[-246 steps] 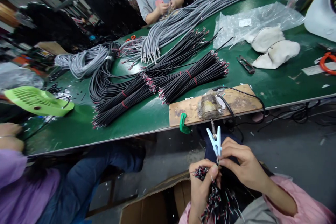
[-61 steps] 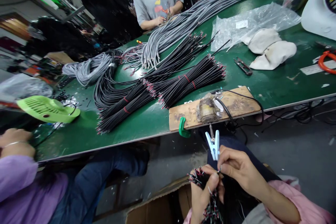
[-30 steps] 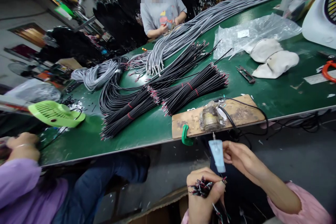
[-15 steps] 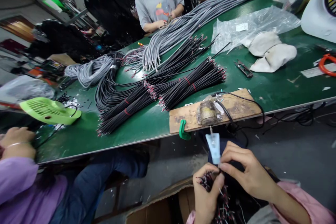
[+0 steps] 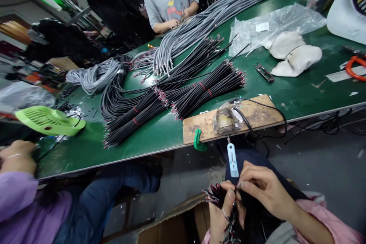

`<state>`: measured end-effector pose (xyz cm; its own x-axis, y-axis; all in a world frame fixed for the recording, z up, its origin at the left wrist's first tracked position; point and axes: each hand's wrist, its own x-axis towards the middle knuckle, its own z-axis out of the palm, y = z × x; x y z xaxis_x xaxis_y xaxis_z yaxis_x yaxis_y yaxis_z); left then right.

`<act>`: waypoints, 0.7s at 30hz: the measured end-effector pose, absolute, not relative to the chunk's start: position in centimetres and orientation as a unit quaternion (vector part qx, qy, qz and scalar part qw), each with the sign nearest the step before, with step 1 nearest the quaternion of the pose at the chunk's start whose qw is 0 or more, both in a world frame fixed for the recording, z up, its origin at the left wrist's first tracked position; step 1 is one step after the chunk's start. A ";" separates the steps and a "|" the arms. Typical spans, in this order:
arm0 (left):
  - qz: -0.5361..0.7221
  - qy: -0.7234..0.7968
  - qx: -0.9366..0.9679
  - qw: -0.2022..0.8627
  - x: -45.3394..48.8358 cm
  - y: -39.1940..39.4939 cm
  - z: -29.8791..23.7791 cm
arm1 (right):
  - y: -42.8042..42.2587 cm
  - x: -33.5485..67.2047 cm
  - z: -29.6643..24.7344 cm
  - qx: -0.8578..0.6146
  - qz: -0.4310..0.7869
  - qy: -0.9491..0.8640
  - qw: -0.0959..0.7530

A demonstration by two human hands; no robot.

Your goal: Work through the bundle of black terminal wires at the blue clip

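My left hand [image 5: 221, 211] is closed around a bundle of black cables [image 5: 215, 194] with red and white wire ends fanning out. Thumb and fingertips of my right hand [image 5: 264, 188] are pinched together at one thin wire end beside the left thumb. Just above both hands, a light blue clip-like piece [image 5: 232, 160] hangs from the shaft of a small motor [image 5: 225, 121]. That motor is fixed on a wooden board [image 5: 257, 116] at the table edge. More wire ends dangle below my left hand; the cables' lower lengths are hidden.
On the green table [image 5: 160, 135] lie tied black cable bundles [image 5: 137, 116], grey cables [image 5: 228, 11], snips [image 5: 263, 73] and white gloves [image 5: 297, 55]. A green clamp [image 5: 198, 140] grips the board. A cardboard box [image 5: 162, 228] stands below. Co-workers sit left [image 5: 34, 206] and opposite [image 5: 171, 4].
The blue piece on the motor shaft has turned to another angle. My left hand has shifted its hold, and the wire ends now fan out leftward. My right hand stays pinched close by.
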<state>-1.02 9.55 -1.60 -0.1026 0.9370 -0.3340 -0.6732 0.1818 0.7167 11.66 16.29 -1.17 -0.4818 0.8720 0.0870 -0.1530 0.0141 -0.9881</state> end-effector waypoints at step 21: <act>0.551 0.530 0.343 0.546 -2.5 10.1 -1.3 | 17.1 12.2 -0.5 -0.252 0.778 -0.474 0.326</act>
